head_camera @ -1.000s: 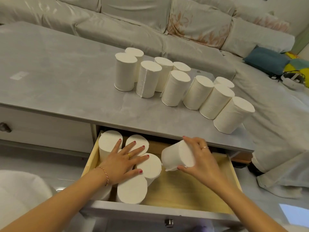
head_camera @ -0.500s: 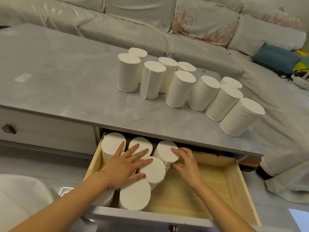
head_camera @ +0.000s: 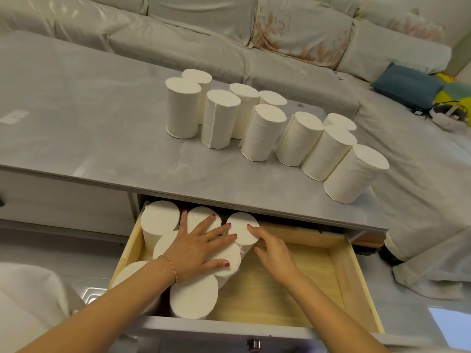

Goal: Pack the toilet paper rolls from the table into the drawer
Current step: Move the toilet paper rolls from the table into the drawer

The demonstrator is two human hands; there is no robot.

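Lower left: left hand (head_camera: pixel 196 248) flat, fingers spread, pressing packed rolls (head_camera: pixel 193 299) in drawer (head_camera: pixel 356 284)
Centre: newest roll (head_camera: pixel 240 231), carried a second ago, now upright at drawer back; right hand (head_camera: pixel 274 253) relaxed, fingertips on it
Upper right: ten rolls (head_camera: pixel 265 132) left on worktop (head_camera: pixel 76 118)

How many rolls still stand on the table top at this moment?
10, all upright on the table: two at the left, three in the middle, five trailing right. None appears hidden.
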